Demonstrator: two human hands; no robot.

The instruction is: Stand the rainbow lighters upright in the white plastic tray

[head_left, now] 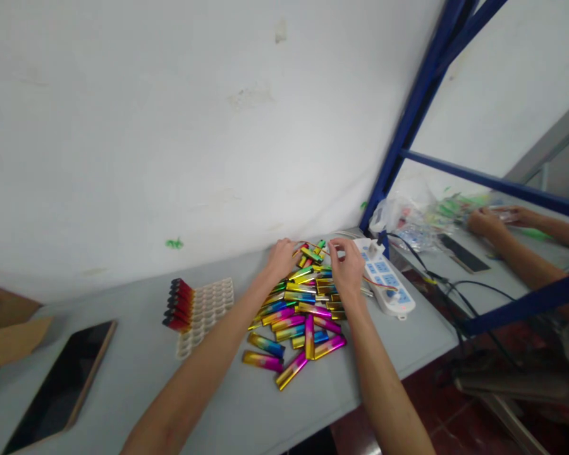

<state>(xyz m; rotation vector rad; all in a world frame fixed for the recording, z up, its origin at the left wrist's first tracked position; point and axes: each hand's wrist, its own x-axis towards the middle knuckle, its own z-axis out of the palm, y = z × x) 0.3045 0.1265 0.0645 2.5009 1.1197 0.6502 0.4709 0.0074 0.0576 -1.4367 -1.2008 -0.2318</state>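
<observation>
My right hand (347, 260) has its fingertips pinched on a thin orange-red cable (375, 284) that runs from a plug on the white power strip (385, 272). Its thin line continues across to my left hand (282, 258), whose fingers are curled together at the back of the pile; what they hold is too small to make out. Beneath and between both hands lies a heap of shiny lighter-shaped cases (289, 321), fading from gold to pink, blue or green. A small green-gold case (312, 254) lies between the fingertips.
Left of the pile is a pale tray (212, 309) of round pockets, with a row of red-and-black pieces (180, 303). A dark-screened tablet (64, 385) and cardboard box (9, 335) lie farther left. Blue frame post (403, 126) rises right; beyond it a co-worker's hands (490, 221) handle something.
</observation>
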